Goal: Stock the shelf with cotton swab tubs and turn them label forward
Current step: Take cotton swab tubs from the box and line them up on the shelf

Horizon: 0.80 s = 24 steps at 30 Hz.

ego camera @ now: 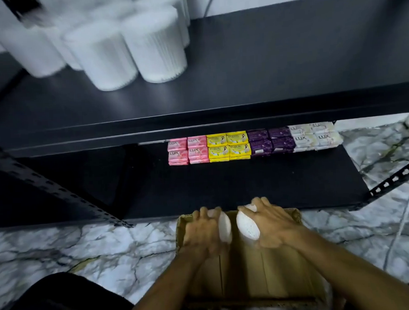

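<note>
Several white cotton swab tubs [127,50] stand clustered at the left of the upper black shelf [265,75]; no labels show on them. Down on the floor sits an open cardboard box [242,271]. Both my hands are inside it. My left hand [204,230] grips one white tub [225,226] from the left side. My right hand [274,224] grips another white tub [247,226] from the right. The two tubs lie tilted, side by side, near the box's far end.
The lower black shelf [224,187] carries rows of pink, yellow, purple and white soap bars [252,144] at its back. Perforated black uprights [65,193] stand left and right. The floor is marble tile [85,246]. My dark-clothed knee [52,305] is at the bottom left.
</note>
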Each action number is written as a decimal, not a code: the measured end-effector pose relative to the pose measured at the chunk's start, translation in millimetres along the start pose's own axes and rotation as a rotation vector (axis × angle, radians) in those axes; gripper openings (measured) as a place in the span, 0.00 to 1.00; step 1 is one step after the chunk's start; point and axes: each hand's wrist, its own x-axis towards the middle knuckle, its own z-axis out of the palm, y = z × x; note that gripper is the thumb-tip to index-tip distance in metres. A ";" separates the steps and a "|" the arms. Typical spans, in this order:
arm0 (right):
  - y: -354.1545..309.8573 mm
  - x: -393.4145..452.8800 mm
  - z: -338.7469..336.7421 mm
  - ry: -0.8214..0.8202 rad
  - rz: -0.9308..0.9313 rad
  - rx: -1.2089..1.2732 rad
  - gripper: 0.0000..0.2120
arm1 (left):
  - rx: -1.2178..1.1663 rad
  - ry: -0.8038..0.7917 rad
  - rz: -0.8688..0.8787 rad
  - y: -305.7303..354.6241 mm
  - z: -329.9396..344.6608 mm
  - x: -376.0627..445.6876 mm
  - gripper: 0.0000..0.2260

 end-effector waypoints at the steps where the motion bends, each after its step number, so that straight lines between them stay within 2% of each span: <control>1: -8.6 -0.7 -10.6 0.007 -0.007 0.005 0.49 | 0.002 0.006 0.000 -4.6 -12.0 -5.4 0.43; 5: -40.7 -6.4 -52.4 0.050 -0.043 -0.026 0.50 | 0.030 0.024 -0.010 -20.9 -60.2 -29.1 0.46; 11: -83.5 -23.2 -113.7 0.172 -0.095 -0.039 0.48 | 0.092 0.147 -0.013 -47.6 -125.5 -71.5 0.47; 16: -119.8 -37.4 -164.9 0.308 -0.152 -0.041 0.44 | 0.133 0.289 -0.009 -65.9 -189.2 -110.0 0.46; 24: -182.0 -52.9 -247.5 0.427 -0.268 0.047 0.46 | 0.118 0.383 -0.044 -100.1 -290.0 -166.9 0.42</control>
